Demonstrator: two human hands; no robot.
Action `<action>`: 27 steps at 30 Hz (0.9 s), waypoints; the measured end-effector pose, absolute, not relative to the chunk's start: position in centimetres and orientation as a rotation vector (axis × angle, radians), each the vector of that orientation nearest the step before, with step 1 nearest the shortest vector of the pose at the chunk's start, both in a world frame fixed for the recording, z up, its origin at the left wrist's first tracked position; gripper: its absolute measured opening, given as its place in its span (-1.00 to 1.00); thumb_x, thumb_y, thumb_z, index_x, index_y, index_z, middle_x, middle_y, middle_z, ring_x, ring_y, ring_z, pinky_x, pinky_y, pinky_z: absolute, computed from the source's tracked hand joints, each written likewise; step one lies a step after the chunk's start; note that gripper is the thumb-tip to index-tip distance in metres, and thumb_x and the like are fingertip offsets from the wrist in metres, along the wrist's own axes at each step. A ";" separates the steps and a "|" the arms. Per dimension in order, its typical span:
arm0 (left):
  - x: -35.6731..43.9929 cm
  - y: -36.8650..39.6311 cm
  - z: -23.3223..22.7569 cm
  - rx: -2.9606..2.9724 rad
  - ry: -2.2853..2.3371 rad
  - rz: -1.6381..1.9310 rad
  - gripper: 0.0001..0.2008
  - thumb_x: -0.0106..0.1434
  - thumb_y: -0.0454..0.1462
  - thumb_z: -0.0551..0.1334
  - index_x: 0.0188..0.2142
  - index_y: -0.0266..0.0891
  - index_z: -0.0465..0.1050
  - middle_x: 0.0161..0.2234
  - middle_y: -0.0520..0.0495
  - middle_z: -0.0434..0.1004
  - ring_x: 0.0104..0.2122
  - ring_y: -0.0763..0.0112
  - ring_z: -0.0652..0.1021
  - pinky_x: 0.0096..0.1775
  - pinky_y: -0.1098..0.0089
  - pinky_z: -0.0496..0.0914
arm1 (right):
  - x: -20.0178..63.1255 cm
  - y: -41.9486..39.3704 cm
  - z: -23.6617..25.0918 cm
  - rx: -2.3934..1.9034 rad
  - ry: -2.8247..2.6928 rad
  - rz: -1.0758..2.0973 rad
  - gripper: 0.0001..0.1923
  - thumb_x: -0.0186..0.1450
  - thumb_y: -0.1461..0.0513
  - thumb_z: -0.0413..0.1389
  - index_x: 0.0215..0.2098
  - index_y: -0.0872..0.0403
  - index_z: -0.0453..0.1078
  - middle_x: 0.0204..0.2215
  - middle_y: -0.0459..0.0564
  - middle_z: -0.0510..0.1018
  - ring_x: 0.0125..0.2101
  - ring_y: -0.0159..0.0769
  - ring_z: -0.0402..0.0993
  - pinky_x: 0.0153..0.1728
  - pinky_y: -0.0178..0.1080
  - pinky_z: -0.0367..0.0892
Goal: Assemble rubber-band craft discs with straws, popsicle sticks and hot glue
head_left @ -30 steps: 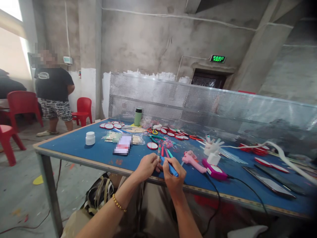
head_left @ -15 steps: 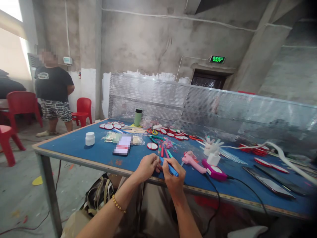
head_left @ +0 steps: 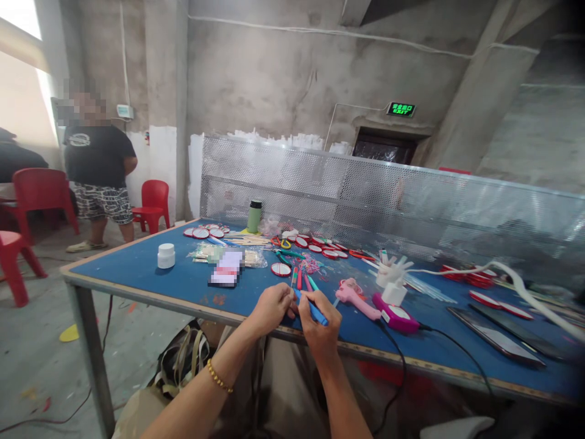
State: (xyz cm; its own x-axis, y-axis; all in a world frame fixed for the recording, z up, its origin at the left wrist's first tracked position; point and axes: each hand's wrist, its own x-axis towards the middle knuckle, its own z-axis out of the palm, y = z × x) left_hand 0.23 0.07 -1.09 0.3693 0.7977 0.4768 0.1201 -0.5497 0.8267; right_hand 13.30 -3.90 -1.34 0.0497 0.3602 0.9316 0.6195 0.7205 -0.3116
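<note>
Near the table's front edge, my left hand (head_left: 273,308) is closed in a pinch. What its fingertips hold is mostly hidden; a thin, light stick-like piece shows just above them. My right hand (head_left: 321,320), close beside the left, grips a blue marker-like pen (head_left: 316,312) whose tip points toward the left fingertips. Just beyond the hands lie red and green pens (head_left: 305,280). A small round red-rimmed disc (head_left: 281,269) rests a little farther back, by teal-handled pliers (head_left: 282,258) and a tangle of pink strands (head_left: 309,263).
Left on the blue table (head_left: 132,268) stand a white jar (head_left: 166,256) and a phone (head_left: 226,268). A green bottle (head_left: 255,216) is at the back. To the right are a pink glue gun (head_left: 355,297), a purple corded box (head_left: 397,316) and dark tablets (head_left: 496,336). A person (head_left: 98,158) stands far left.
My right hand and the blue pen have shifted very slightly to the left. My left hand keeps its pinch in nearly the same place.
</note>
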 end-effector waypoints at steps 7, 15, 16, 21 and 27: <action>0.2 0.0 -1.0 1.926 0.809 1.216 -0.82 0.24 -0.29 0.04 -0.51 -0.19 0.23 -0.58 0.06 0.45 -0.54 0.44 0.47 -0.43 0.47 0.26 | 13.3 -3.9 -1.3 -0.834 -1.572 -0.258 -0.87 0.31 0.32 0.07 -0.41 0.08 0.38 -0.53 -0.09 0.44 -0.49 -0.37 0.38 -0.38 -0.30 0.30; 0.3 0.0 -0.9 1.919 0.819 1.205 -0.81 0.24 -0.28 0.04 -0.52 -0.19 0.22 -0.58 0.07 0.44 -0.54 0.44 0.47 -0.43 0.47 0.26 | 13.3 -3.9 -1.2 -0.837 -1.574 -0.249 -0.86 0.31 0.31 0.05 -0.41 0.07 0.39 -0.53 -0.09 0.45 -0.49 -0.36 0.39 -0.38 -0.29 0.31; 0.3 0.0 -0.9 1.920 0.822 1.205 -0.81 0.24 -0.28 0.04 -0.52 -0.19 0.21 -0.58 0.07 0.44 -0.54 0.44 0.46 -0.43 0.47 0.25 | 13.3 -3.9 -1.2 -0.840 -1.575 -0.244 -0.86 0.31 0.30 0.05 -0.40 0.07 0.39 -0.52 -0.08 0.45 -0.49 -0.35 0.39 -0.37 -0.29 0.31; 0.2 -0.1 -0.7 1.938 0.845 1.205 -0.80 0.24 -0.28 0.04 -0.53 -0.19 0.20 -0.58 0.07 0.44 -0.54 0.46 0.46 -0.43 0.48 0.25 | 13.3 -3.9 -1.2 -0.853 -1.582 -0.248 -0.85 0.31 0.29 0.04 -0.41 0.08 0.40 -0.53 -0.08 0.45 -0.49 -0.36 0.39 -0.38 -0.29 0.32; 0.1 0.0 -0.7 1.958 0.847 1.201 -0.80 0.24 -0.28 0.04 -0.53 -0.19 0.20 -0.58 0.07 0.46 -0.53 0.45 0.47 -0.43 0.48 0.26 | 13.2 -4.0 -1.2 -0.861 -1.590 -0.259 -0.85 0.32 0.29 0.04 -0.40 0.07 0.39 -0.52 -0.08 0.46 -0.49 -0.35 0.39 -0.38 -0.29 0.31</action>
State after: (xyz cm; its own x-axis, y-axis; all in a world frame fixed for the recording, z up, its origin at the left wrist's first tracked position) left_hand 0.14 -0.05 -0.74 0.3624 0.8029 0.4732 0.1759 -0.5575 0.8113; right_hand 13.23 -4.02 -1.16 0.0252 0.3767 0.9260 0.6515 0.6964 -0.3010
